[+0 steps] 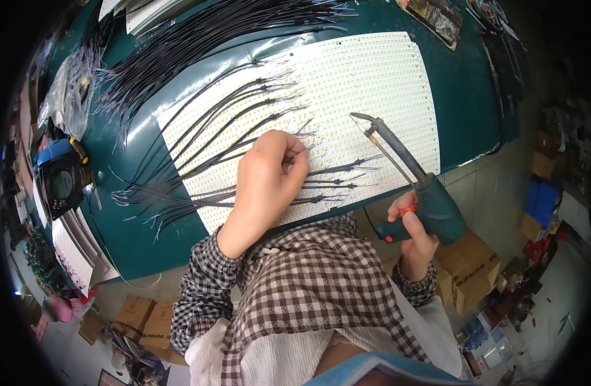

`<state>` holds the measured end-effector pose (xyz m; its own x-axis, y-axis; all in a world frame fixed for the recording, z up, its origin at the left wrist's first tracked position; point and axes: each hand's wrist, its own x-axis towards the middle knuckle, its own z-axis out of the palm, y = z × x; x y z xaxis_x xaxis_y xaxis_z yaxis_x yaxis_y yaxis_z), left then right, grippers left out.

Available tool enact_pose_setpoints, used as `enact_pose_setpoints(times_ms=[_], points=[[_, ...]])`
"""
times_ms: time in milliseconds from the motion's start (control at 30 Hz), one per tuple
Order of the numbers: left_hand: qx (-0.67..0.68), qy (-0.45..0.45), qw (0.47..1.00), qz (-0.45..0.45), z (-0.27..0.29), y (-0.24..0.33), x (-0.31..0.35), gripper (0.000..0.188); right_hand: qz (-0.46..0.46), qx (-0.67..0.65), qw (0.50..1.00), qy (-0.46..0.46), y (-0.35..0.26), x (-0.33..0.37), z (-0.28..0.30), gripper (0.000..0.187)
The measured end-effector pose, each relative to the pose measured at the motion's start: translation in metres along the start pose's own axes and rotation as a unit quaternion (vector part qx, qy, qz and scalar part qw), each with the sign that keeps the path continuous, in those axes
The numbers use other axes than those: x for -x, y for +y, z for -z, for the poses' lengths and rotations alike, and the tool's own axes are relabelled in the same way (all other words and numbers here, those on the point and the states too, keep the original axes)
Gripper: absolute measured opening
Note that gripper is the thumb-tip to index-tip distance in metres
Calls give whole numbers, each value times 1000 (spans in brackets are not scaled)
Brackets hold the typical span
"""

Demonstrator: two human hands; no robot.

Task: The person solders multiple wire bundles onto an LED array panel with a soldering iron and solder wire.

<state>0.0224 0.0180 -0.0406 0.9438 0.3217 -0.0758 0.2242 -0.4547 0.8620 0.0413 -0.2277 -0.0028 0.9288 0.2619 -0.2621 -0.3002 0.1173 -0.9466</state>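
A large white LED board [385, 83], dotted with rows of small yellow chips, lies tilted across the green table. Several short black cables [215, 106] with thin stripped wire ends stretch over its left half. My left hand [270, 177] is closed in a pinch above the middle of the board. A black cable seems to be between its fingers, though the fingertips are partly hidden. In my right hand [414, 231] is a green soldering gun [440, 206] with a red trigger. Its long dark barrel points up and left, with the tip over the board, apart from my left hand.
A thick bundle of black cables [205, 45] lies along the far side of the green table [135, 244]. To the left are a clear plastic bag [67, 90], a blue-and-black fan [59, 177] and papers [83, 251]. A stained metal tray [437, 22] sits far right. Cardboard boxes [472, 267] stand below.
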Motion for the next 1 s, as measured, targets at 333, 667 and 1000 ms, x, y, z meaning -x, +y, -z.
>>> enact_pose_setpoints(times_ms=[333, 667, 1000], points=[[-18, 18, 999, -27, -6, -2, -1, 10, -20, 56, 998, 10, 4, 16, 7, 34], [-18, 37, 998, -42, -9, -2, -2, 9, 32, 118, 992, -25, 9, 16, 3, 37], [-20, 31, 999, -33, -8, 0, -3, 9, -6, 137, 990, -28, 10, 20, 7, 25]])
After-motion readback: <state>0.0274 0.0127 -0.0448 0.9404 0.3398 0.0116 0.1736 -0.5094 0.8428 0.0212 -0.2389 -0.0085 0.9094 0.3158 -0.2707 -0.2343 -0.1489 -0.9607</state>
